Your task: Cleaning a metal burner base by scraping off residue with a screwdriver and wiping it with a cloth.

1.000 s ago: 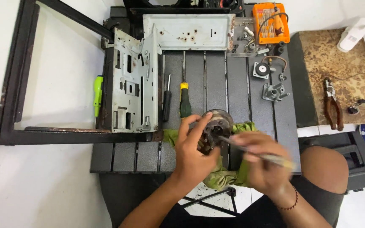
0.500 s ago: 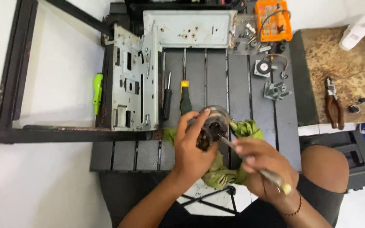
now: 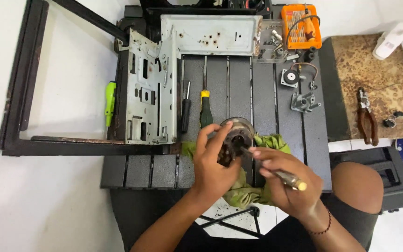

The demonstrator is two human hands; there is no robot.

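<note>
Left hand (image 3: 213,163) curls around a round metal part (image 3: 235,135); right hand (image 3: 288,186) grips a thin tool (image 3: 276,171) poking into it. Green cloth (image 3: 248,191) mostly hidden beneath both hands.

An orange rectangular bit-set case (image 3: 301,26), lying open with small tools in rows, sits at the far right of the dark slatted tabletop (image 3: 164,172). No labels, signs or screens are legible.

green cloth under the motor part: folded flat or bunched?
Bunched. The green cloth lies crumpled in uneven folds on the slatted table, spilling past its near edge beneath both hands.
</note>
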